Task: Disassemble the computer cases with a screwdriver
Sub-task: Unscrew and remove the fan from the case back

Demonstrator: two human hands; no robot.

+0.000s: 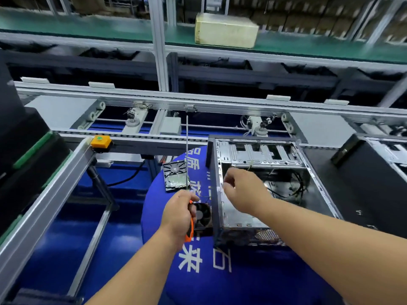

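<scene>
- Two hands are seen: the left hand (178,213) is clamped on the screwdriver (187,183), shaft upright; the right hand (243,190), fingers loosely curled, its grip unclear, is nearer the case.
- The computer case (259,190) lies open-side-up, just right of the tool, on the blue table (220,280).
- Beyond, a conveyor frame (154,102) and shelving are visible.

blue mat (253,282) under my arms | white Chinese characters, partly hidden | "来" and "石" readable near me | upper ones cut off by case (264,188), unreadable | no other text legible
</scene>
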